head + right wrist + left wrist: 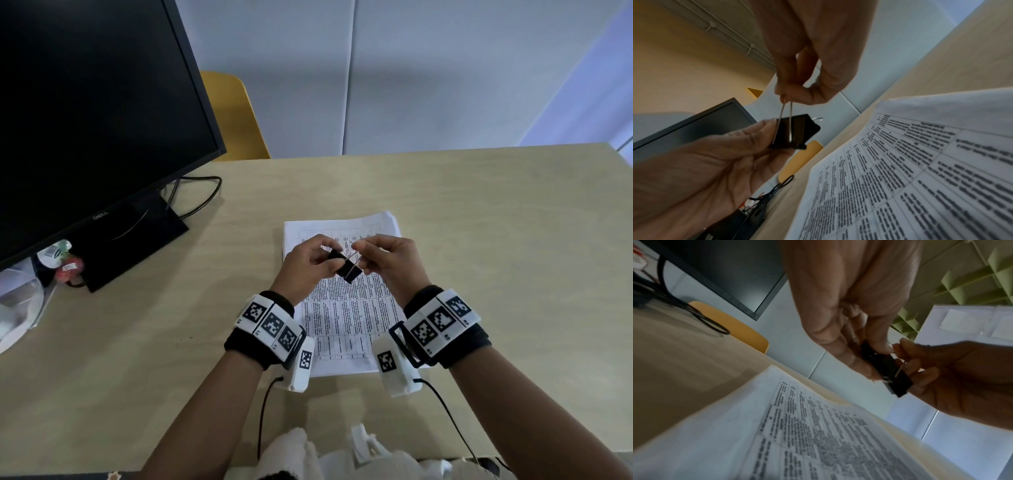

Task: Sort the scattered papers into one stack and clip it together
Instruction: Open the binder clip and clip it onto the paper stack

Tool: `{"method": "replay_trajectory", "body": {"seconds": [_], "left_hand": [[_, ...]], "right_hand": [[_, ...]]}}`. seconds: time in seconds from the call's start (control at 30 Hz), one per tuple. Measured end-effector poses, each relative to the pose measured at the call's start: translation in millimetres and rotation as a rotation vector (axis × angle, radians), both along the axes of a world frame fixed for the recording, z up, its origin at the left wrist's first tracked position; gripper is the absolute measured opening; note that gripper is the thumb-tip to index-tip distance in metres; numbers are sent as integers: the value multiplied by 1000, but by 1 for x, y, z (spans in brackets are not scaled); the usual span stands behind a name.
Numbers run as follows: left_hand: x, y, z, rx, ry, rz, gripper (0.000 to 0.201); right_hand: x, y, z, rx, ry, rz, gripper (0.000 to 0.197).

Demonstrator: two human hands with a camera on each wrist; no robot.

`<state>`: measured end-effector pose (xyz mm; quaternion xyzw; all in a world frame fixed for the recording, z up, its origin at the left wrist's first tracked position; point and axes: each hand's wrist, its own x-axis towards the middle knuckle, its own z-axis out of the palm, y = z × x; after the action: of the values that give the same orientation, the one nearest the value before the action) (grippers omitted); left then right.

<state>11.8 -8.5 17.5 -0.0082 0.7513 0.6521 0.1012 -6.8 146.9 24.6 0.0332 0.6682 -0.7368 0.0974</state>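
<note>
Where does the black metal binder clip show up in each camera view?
Head: black metal binder clip at centre, between both hands above the printed paper stack.
Left wrist: right of centre, under the fingertips.
Right wrist: centre, wire handle pinched above.
Shared landmark: the black monitor.

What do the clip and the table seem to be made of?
Clip: the body looks like black painted metal, smooth with a faint sheen; its thin silvery handles look like bare steel wire. Table: a pale wood-look top with faint grain lines and a matte finish, probably laminate, though the pictures cannot settle that.
</note>
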Motion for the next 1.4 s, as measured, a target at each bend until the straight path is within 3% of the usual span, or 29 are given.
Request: {"method": "replay_trajectory", "body": {"seconds": [0.13, 0.2, 0.27, 0.4, 0.53, 0.67, 0.8, 0.9, 1.07, 1.27, 1.4], "left_hand": [[-1, -1, -5, -68, 16, 2, 27], [-5, -4, -7, -84, 15, 11, 29], [-8, -7, -8, -91, 4, 14, 33], [-19, -12, -10, -137, 9, 29, 35], [-34, -15, -11, -161, -22, 65, 36], [-47, -14, -14, -266, -63, 156, 19], [-63, -18, -29, -486, -276, 346, 64], [-70, -16, -35, -695, -526, 423, 80], [-78, 0, -42, -864, -661, 396, 64], [-94, -5, -40, -734, -813, 373, 77], [-94, -2, -30, -563, -798, 426, 67]], "right_hand": [[-10, 3, -2, 162, -16, 101, 9], [-21, 7, -2, 212, -101, 233, 36], [-29, 8, 4, 269, -151, 349, 52], [-46, 5, 17, 524, -77, 511, 52], [-66, -2, 21, 635, -61, 671, 52], [-86, -10, 12, 656, -2, 617, 35], [-101, -6, -20, 581, -117, 533, 34], [-106, -1, -42, 452, -235, 421, 33], [-106, -4, -55, 330, -254, 339, 12], [-105, -3, -61, 289, -239, 312, 9], [-105, -5, -66, 312, -217, 298, 7]]}}
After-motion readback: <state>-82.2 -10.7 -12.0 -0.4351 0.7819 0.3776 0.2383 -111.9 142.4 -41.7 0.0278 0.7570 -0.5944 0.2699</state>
